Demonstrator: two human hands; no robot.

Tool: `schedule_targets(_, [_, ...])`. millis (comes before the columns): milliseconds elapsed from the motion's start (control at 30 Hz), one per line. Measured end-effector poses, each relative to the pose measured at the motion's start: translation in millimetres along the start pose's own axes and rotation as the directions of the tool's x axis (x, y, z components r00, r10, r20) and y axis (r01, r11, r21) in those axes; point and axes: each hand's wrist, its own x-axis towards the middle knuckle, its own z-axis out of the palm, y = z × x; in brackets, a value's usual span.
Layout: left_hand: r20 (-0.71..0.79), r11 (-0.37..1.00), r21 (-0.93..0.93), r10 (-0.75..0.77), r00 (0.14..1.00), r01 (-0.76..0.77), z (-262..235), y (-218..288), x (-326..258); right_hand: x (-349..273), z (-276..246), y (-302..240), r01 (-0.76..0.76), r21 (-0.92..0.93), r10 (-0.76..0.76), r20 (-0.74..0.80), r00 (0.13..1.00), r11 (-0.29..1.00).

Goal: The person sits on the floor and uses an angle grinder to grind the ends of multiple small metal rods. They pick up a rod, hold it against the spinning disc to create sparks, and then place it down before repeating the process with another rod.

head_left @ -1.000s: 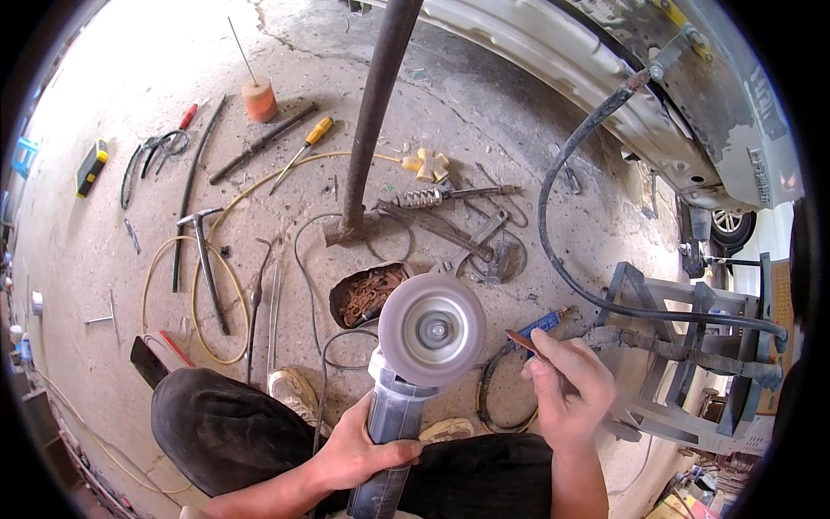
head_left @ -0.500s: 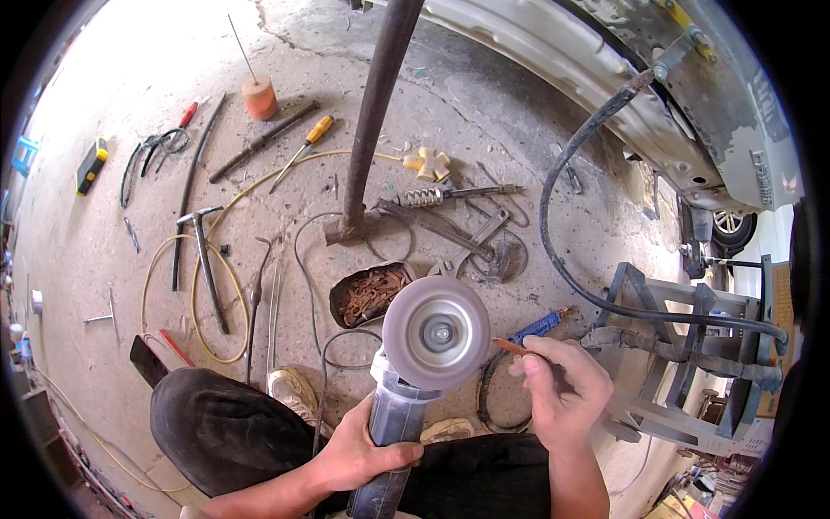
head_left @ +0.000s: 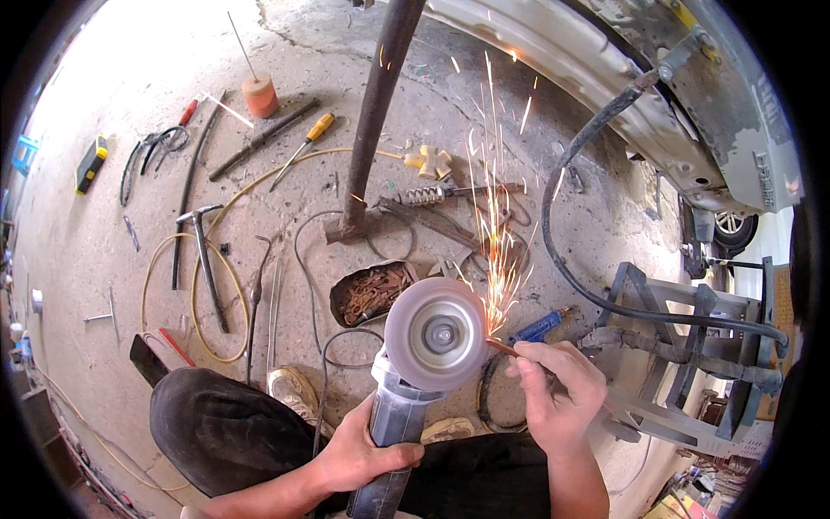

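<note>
Shifted toward nine o'clock, our right hand (head_left: 564, 391) pinches one metal strip (head_left: 501, 348) against one angle grinder (head_left: 405, 396) clasped in our left hand (head_left: 365, 445).

Vehicle bodywork (head_left: 566, 65), hammer (head_left: 209, 268) and screwdriver (head_left: 303, 150) mark this as a workshop.

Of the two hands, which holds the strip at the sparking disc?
The right hand, pinching the thin reddish strip at the disc's edge, where sparks fly; the left hand instead wraps around the grinder.
</note>
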Motion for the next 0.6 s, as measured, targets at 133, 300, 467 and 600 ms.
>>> schedule_targets(133, [0.002, 1.000, -0.007, -0.005, 1.000, 0.005, -1.3, -1.9, 0.2, 1.0, 1.6, -1.4, 0.001, 0.004, -0.001, 0.002, 1.000, 1.000])
schedule_targets(300, [-0.006, 1.000, 0.006, -0.006, 1.000, 0.006, -1.1, -1.0, 0.2, 0.1, 2.4, 1.7, 0.014, -0.004, -0.014, 0.002, 1.000, 1.000])
schedule_targets(467, [-0.018, 1.000, -0.008, -0.019, 1.000, 0.019, 0.4, 1.9, -0.3, 0.4, 3.1, 1.1, 0.015, 0.005, -0.015, 0.000, 1.000, 1.000])
schedule_targets(600, [-0.013, 1.000, -0.007, -0.017, 1.000, 0.017, -1.6, -1.8, 0.4, 1.3, 4.9, 0.1, 0.024, 0.005, -0.024, -0.005, 1.000, 1.000])
